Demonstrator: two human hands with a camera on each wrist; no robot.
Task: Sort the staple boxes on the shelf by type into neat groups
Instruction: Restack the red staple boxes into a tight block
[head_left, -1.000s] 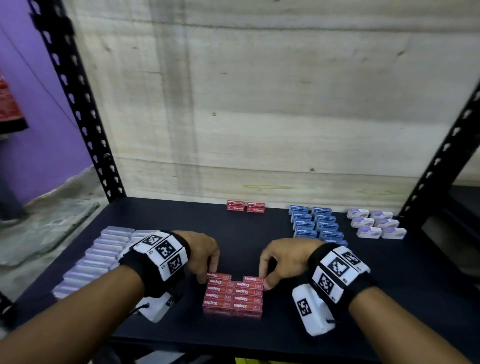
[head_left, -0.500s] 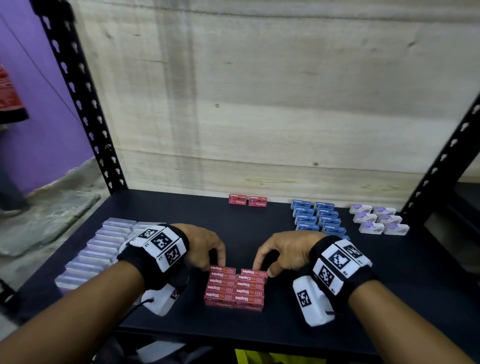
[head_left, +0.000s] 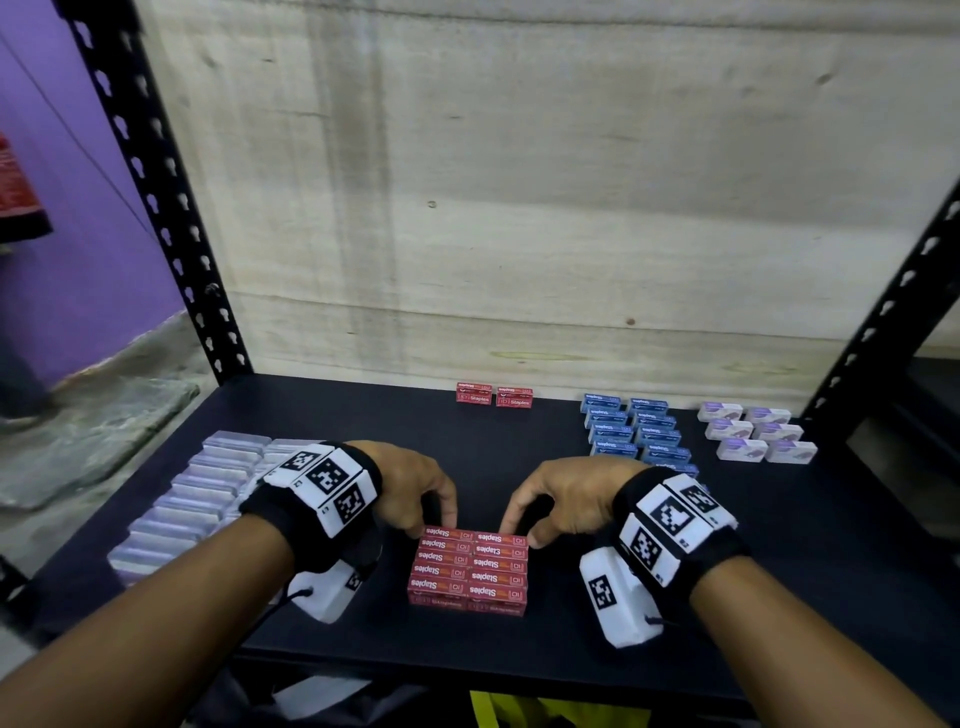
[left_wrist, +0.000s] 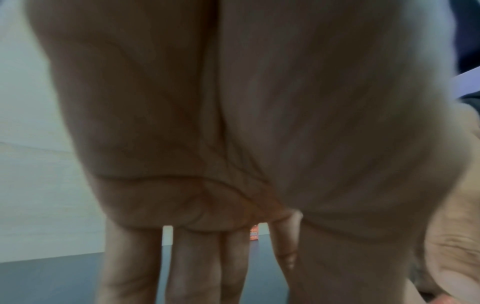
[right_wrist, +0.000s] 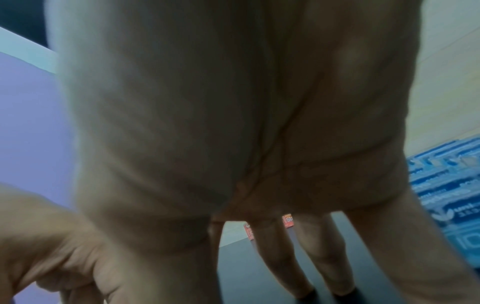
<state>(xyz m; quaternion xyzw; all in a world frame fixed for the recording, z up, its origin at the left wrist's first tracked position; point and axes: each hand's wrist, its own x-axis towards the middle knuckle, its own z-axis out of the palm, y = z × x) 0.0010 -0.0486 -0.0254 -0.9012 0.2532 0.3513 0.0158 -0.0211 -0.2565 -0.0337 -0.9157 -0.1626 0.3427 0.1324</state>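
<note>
- Left hand (head_left: 410, 486) and right hand (head_left: 563, 493) set at the far corners of the red staple block (head_left: 470, 569); fingertips curled down onto the rearmost row, thumbs toward the outer sides. Contact at the back edge, judged a squaring press rather than a lift; whether anything is truly pinched cannot be told.
- Wrist views filled by palms; fingers (left_wrist: 192, 263) point down to the dark shelf (head_left: 363, 415), grip not resolved there either.
- Block lying near the front edge, two columns, labels up, rows flush. Placement judged deliberate: type kept together, sides aligned.
- Two stray red boxes (head_left: 493, 395) against the back panel, well apart from the block; judged not yet merged.
- Blue group (head_left: 636, 428) just beyond the right hand; white-purple group (head_left: 756, 431) farther right; pale clear-wrapped rows (head_left: 197, 493) close behind the left wrist.
- Open shelf between block and strays: clear lane for a forward reach. Little margin to the front lip; sideways room tight.
</note>
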